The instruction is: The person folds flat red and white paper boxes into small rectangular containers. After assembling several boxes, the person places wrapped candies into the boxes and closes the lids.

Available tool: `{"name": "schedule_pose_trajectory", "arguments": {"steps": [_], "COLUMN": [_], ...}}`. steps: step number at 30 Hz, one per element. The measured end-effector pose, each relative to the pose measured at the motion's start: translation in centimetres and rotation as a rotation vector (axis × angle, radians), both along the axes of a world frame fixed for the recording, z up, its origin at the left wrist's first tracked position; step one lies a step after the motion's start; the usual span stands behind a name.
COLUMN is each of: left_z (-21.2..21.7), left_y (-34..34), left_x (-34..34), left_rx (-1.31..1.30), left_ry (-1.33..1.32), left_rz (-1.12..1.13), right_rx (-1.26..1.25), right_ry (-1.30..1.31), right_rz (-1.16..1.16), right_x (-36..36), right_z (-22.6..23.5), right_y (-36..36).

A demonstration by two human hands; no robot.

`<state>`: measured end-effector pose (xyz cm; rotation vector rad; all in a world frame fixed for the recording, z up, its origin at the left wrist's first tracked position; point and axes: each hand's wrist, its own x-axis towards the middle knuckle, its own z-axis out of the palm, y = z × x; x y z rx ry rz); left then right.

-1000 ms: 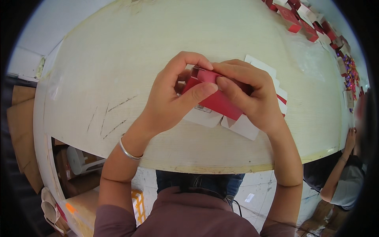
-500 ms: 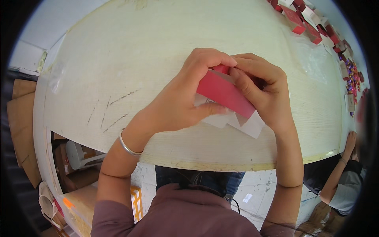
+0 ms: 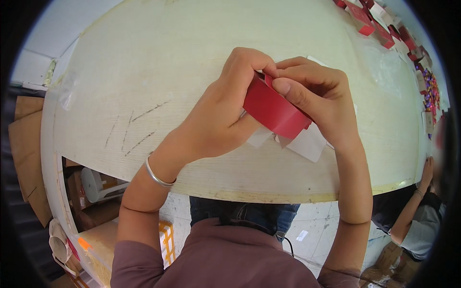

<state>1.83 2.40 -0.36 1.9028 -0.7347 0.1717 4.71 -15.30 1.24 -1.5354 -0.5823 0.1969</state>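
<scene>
Both my hands hold a small red cardboard box (image 3: 274,111) above the table, its red side bowed toward me. My left hand (image 3: 230,103) grips its left end, fingers curled over the top and the thumb behind or under the near side. With thumb and forefinger my right hand (image 3: 319,98) pinches the box's upper edge near a red flap. Fingertips of both hands meet at that edge. Pale flaps or papers (image 3: 307,144) show beneath the box; whether they belong to it I cannot tell. The box's far side is hidden by my fingers.
The pale table (image 3: 144,62) curves around me. Several red and white boxes (image 3: 360,19) lie far right, by clear plastic (image 3: 384,72) and small colourful wrapped pieces (image 3: 430,91). Another person's arm (image 3: 410,211) is at the right. Flattened cardboard (image 3: 29,149) stands left; a carton (image 3: 103,245) sits below.
The red box has tilted, and its near side now bows outward. My left thumb has slid from its front to behind or beneath it. Both hands have shifted slightly upward in view.
</scene>
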Motion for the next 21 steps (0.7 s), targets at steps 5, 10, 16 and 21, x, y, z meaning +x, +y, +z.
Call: {"name": "schedule_pose_trajectory", "arguments": {"steps": [5, 10, 16, 21], "left_z": [-0.7, -0.8, 0.1, -0.3], "left_y": [-0.1, -0.1, 0.1, 0.0], "left_x": [0.4, 0.5, 0.2, 0.1], "left_rx": [-0.093, -0.139, -0.084, -0.219], "left_ry": [-0.006, 0.122, 0.1, 0.268], "left_rz": [0.006, -0.008, -0.117, -0.219], "right_rx": [-0.101, 0.0, -0.034, -0.074], "right_ry": [0.251, -0.04, -0.017, -0.029], "right_rz": [0.087, 0.02, -0.065, 0.039], "right_x": [0.4, 0.5, -0.3, 0.5], "right_z": [1.2, -0.9, -0.6, -0.4], "right_y": [-0.7, 0.0, 0.4, -0.7]}}
